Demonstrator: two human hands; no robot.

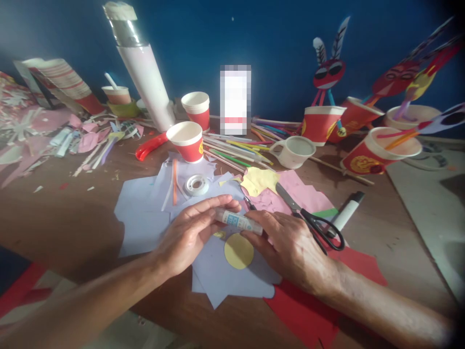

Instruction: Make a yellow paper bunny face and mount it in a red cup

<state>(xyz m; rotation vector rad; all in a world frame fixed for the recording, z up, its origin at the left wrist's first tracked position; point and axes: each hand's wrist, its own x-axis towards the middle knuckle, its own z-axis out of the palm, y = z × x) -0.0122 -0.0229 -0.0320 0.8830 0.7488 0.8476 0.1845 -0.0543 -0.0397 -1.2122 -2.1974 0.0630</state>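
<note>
A clear glue stick (238, 221) with a blue and white label lies level between both hands. The fingers and thumb of my left hand (196, 225) close around its left end. At its right end, the thumb and forefinger of my right hand (286, 237) grip it. Just below sits a yellow paper circle (239, 251) on pale blue paper sheets (232, 283). Black-handled scissors (308, 220) lie beside my right hand, partly over pink paper (301, 186). Past my left fingertips rests a white tape roll (196, 184).
Red paper cups (189, 143), a white mug (296, 151) and several coloured sticks (236, 150) stand or lie behind the papers. A tall white bottle (145, 82) rises at back left. A marker-like tube (347, 213) and red paper (308, 310) lie at right. Paper scraps (90, 138) cover the left.
</note>
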